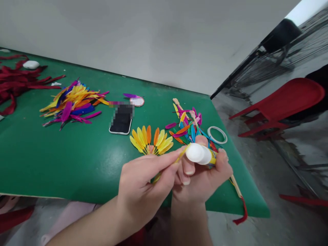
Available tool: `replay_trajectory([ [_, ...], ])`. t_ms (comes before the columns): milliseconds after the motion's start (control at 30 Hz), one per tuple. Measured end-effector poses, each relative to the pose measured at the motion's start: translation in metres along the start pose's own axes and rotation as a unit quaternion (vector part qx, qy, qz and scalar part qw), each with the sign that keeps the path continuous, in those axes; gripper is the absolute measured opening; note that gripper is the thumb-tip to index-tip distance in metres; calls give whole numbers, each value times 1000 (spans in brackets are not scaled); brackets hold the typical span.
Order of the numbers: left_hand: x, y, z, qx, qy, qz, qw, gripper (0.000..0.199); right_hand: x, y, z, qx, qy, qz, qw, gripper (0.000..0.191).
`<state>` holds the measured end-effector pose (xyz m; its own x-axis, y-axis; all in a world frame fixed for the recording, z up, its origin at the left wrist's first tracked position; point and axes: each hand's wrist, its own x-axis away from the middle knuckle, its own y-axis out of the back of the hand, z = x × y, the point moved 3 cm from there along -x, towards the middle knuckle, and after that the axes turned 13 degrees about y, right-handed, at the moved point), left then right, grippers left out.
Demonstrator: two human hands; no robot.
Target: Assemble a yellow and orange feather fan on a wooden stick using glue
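Note:
Pinched between the thumb and finger of my left hand point(143, 181) is a yellow feather point(181, 154), its thin end reaching the white tip of a glue stick point(196, 152). My right hand point(202, 184) is closed around that glue stick, which has a yellow label. Just beyond my hands, a fan of yellow and orange feathers point(151, 136) lies spread on the green table point(84, 160); my left hand hides its lower part. Behind the right hand is a cluster of loose multicoloured feathers with wooden sticks point(194, 118).
A phone point(121, 119) lies left of the fan, near a small round disc point(137, 101). Farther left are a feather pile point(74, 102) and dark red ribbons point(15, 80). A tape roll point(217, 135) and a red-tasselled stick point(236, 186) lie near the right edge. A red chair point(289, 99) stands beyond.

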<state>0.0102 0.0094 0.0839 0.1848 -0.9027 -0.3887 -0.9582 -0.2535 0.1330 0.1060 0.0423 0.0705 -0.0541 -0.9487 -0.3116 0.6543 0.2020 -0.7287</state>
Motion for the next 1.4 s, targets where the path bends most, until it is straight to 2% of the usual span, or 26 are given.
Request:
replay_trajectory([
  [300, 4, 0, 1, -17, -15, -14, 1000, 25, 1, 2, -1, -1, 3, -3, 1000, 24],
  [433, 6, -2, 1, -6, -28, -3, 1000, 26, 3, 2, -1, 2, -5, -19, 1000, 22],
  [1033, 7, 0, 3, -8, -56, 11, 998, 31, 4, 7, 9, 129, 13, -23, 991, 18],
  [1133, 4, 2, 3, -22, -35, 20, 999, 28, 3, 9, 10, 155, 27, -34, 987, 19],
  [1233, 2, 4, 5, 10, 4, 33, 999, 24, -1, 14, 10, 184, 50, -45, 981, 21],
  [1300, 0, 6, 11, 69, 72, 42, 994, 21, -5, 19, 9, 202, 55, -62, 976, 22],
  [1400, -2, 7, 21, 191, 182, 56, 963, 15, -11, 27, 10, 204, 64, -90, 973, 21],
])
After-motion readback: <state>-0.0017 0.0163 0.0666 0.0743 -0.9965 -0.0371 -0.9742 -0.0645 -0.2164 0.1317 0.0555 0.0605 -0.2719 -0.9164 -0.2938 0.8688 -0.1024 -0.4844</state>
